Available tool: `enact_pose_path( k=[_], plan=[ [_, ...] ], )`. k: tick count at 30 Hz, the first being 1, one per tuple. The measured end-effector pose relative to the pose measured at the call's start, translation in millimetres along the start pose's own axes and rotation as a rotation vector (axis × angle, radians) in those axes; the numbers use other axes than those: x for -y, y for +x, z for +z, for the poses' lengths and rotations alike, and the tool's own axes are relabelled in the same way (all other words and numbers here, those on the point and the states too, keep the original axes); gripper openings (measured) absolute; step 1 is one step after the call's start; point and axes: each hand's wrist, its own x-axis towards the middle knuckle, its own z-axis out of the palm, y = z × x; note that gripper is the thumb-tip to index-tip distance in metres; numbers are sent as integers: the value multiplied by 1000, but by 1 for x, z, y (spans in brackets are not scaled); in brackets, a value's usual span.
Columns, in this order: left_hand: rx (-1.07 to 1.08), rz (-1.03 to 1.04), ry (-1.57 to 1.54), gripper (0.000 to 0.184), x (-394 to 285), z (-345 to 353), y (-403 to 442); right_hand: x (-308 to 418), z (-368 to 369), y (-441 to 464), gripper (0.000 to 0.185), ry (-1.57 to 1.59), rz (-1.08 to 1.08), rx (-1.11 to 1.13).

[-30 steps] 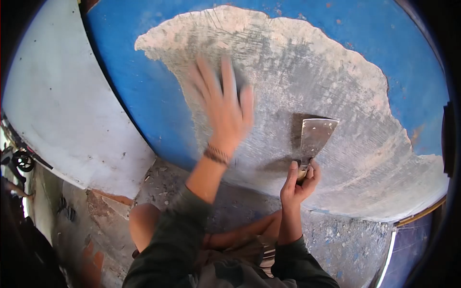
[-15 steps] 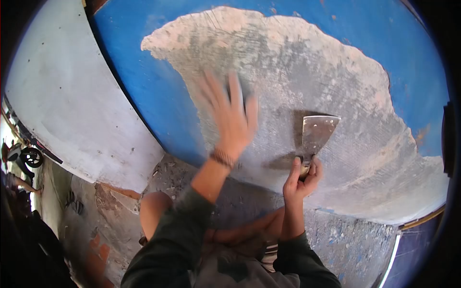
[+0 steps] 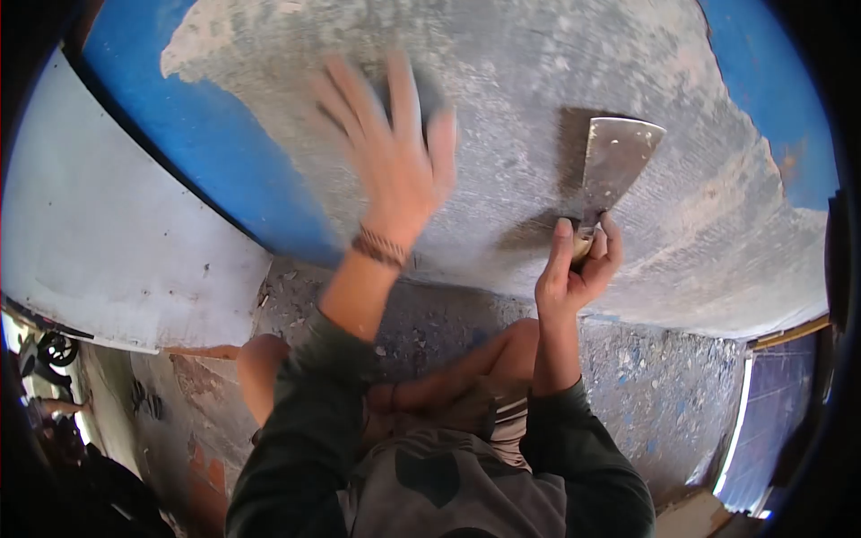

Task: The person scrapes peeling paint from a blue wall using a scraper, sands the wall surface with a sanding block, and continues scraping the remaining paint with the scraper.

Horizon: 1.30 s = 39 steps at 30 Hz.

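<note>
My left hand (image 3: 395, 161) is spread over the bare grey patch of the wall (image 3: 511, 81), its fingers apart and blurred by motion. Nothing is in it. Whether its palm touches the surface I cannot tell. In my right hand (image 3: 578, 269) is a putty knife (image 3: 621, 161), gripped by its short handle with the blade pointing up. The blade is wide and worn, with pale specks, and its shadow falls on the wall to its left. Blue paint (image 3: 211, 148) with a ragged edge borders the scraped patch.
A whitish panel (image 3: 117, 215) stands at the left, parted from the wall by a dark gap. Paint chips litter the floor (image 3: 655, 386) below the wall. My bent legs (image 3: 502, 359) are close to its base. A motorbike wheel (image 3: 58, 350) shows at far left.
The view has tilted downward, so the wall sits higher in the picture. My left hand has shifted over the grey patch, still spread. The putty knife stays in my right hand.
</note>
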Motion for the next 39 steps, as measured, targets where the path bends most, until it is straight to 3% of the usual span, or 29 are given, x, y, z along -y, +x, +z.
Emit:
enact_pose_path(
  k=[2,4,5,8,10,11,12,14,16,21,23,25,27,29,30,32,34,35,36,38,39],
  plan=[
    [228,-116,-24,54,-12,9,-100,-6,-6,-7,46,-39,-46,14],
    [395,-127,-52,49,-11,20,-205,-6,-11,-20,47,-54,39,38],
    [476,-163,-101,48,-19,14,-209,-6,-18,-25,48,-133,8,65],
    [359,-77,-11,48,-5,24,-174,1,-47,-29,47,-256,-44,66],
    [124,9,-27,54,-13,13,-72,6,-55,-25,47,-225,-10,69],
    [115,116,94,66,-20,-3,-16,10,-55,-25,47,-175,48,50],
    [39,122,67,64,-22,-3,17,11,-54,-26,47,-123,97,31],
    [-44,117,49,63,-22,1,23,10,-51,-27,47,-147,63,56],
    [-19,52,2,65,-19,4,-3,10,-45,-32,46,-78,64,25],
    [241,-574,-197,70,-44,36,-234,4,-51,-60,47,-39,253,39],
    [291,-710,-231,71,-65,46,-240,10,-56,-60,47,-22,263,73],
    [141,-767,-197,68,-77,49,-201,11,-58,-55,47,-88,264,51],
    [24,-550,-51,66,-56,34,-126,12,-64,-46,47,-106,244,37],
    [610,-326,901,67,-5,10,-68,13,-74,-41,47,-136,207,15],
    [622,-330,898,67,5,10,-67,16,-78,-39,47,-144,213,20],
    [664,-427,1238,68,15,10,-65,21,-77,-35,48,-160,229,-53],
    [145,-631,117,68,-30,39,-132,21,-72,-34,48,-134,236,-55],
    [25,-842,-178,71,-79,51,-151,21,-69,-33,48,-134,247,-32],
    [50,-696,-179,71,-113,60,-185,22,-67,-32,48,-135,260,1],
    [241,-703,-161,70,-150,48,-200,24,-71,-30,48,-144,251,25],
    [238,-712,-155,70,-144,50,-196,25,-72,-29,49,-133,214,13]
  ],
)
